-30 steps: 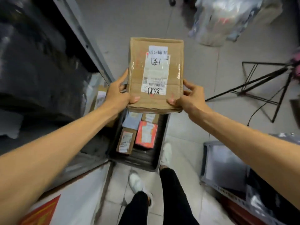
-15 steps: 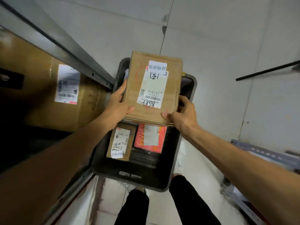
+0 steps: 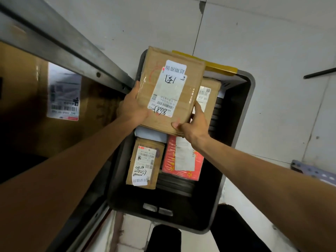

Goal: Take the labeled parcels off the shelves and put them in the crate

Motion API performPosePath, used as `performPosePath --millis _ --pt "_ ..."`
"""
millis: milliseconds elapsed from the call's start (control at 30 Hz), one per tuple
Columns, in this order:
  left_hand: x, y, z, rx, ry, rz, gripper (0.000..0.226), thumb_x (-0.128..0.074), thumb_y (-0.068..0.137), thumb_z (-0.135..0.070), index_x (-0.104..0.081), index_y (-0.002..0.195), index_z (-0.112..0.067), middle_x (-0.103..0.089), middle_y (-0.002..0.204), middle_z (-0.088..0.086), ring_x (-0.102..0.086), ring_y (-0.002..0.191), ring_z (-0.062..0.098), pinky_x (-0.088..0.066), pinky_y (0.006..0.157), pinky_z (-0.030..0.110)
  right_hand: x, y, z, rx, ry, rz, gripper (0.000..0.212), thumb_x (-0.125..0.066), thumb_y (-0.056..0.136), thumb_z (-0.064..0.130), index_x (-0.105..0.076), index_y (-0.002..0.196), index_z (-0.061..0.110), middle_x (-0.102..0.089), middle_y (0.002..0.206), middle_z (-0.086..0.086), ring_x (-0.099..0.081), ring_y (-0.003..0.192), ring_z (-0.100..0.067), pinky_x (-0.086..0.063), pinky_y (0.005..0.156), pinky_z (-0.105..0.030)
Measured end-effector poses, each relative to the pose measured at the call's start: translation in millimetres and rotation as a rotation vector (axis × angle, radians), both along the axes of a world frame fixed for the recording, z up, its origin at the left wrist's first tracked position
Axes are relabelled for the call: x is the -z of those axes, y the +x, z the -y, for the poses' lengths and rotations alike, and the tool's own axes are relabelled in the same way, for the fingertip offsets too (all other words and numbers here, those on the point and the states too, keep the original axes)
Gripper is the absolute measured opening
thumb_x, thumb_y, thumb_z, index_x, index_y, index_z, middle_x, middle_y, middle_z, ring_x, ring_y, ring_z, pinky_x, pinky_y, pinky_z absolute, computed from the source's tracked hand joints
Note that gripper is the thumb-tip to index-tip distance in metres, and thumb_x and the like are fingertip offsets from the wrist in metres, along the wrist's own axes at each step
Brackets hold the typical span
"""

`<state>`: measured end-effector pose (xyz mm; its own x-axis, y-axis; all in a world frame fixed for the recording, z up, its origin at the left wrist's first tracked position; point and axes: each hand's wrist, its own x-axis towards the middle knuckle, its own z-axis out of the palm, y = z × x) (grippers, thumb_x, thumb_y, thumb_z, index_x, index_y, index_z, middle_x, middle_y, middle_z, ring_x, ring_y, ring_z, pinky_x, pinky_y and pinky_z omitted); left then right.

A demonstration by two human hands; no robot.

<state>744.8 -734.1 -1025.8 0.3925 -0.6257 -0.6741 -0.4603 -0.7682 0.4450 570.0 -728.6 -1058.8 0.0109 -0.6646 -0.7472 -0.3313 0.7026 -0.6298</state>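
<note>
A flat brown cardboard parcel (image 3: 181,84) with a white label sits low over the far half of the dark crate (image 3: 241,113) on the floor. My left hand (image 3: 131,108) grips its left edge and my right hand (image 3: 194,122) grips its near right corner. Inside the crate lie a small brown labeled box (image 3: 145,164), a red parcel (image 3: 181,159), a pale blue-grey packet (image 3: 151,134) and another brown box (image 3: 209,93) partly hidden under the held parcel.
A grey metal shelf rail (image 3: 72,48) runs diagonally at left. Under it stands a large brown labeled carton (image 3: 63,91). A yellow strip (image 3: 214,65) lies on the crate's far rim. My dark trouser legs (image 3: 236,231) stand at the crate's near edge. Another rack edge (image 3: 312,171) shows at right.
Both hands have lowered the parcel from chest height down over the crate's far half. The view has tilted down and moved closer to the crate.
</note>
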Motion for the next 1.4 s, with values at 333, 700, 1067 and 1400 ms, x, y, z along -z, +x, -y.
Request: performPosePath --millis 333,700,1067,1400 --pt "-36.3 -28.2 -17.6 0.082 -0.043 0.145 0.058 -0.058 0.083 -0.005 -0.05 0.138 -0.02 -0.05 0.13 0.011 -0.048 0.122 0.029 -0.039 0.093 0.029 -17.0 -13.2 23.7 -0.268 0.173 0.005 0.086 -0.07 0.081 -0.002 -0.025 0.149 0.026 -0.056 0.131 -0.008 -0.053 0.12 -0.028 -0.051 0.091 -0.038" --pt "-149.1 -53.7 12.0 0.247 0.114 0.11 0.032 -0.07 0.08 -0.012 -0.067 0.111 -0.02 -0.06 0.126 0.005 -0.057 0.114 0.024 -0.047 0.09 0.026 -179.9 -20.6 84.5 -1.085 -0.153 -0.369 0.065 -0.075 0.082 0.029 -0.045 0.135 0.009 -0.052 0.134 -0.012 -0.05 0.12 -0.03 -0.043 0.092 -0.031" --pt "-398.5 -83.7 46.0 0.447 -0.081 0.242 0.024 -0.075 0.073 -0.028 -0.067 0.096 -0.028 -0.069 0.105 0.0 -0.063 0.102 0.023 -0.051 0.091 0.036 -435.3 -62.3 119.9 -1.415 -0.409 -0.538 0.067 -0.072 0.081 0.045 -0.048 0.133 0.011 -0.055 0.128 -0.012 -0.054 0.114 -0.031 -0.047 0.094 -0.039" --pt "-638.2 -90.2 4.8 0.533 -0.264 0.445 0.026 -0.074 0.074 -0.033 -0.067 0.098 -0.026 -0.067 0.103 0.0 -0.062 0.1 0.023 -0.052 0.084 0.036 -678.0 -71.9 79.9 -1.356 -0.694 -0.585 0.082 -0.074 0.076 0.052 -0.041 0.142 0.016 -0.054 0.133 -0.01 -0.053 0.118 -0.03 -0.047 0.096 -0.04"
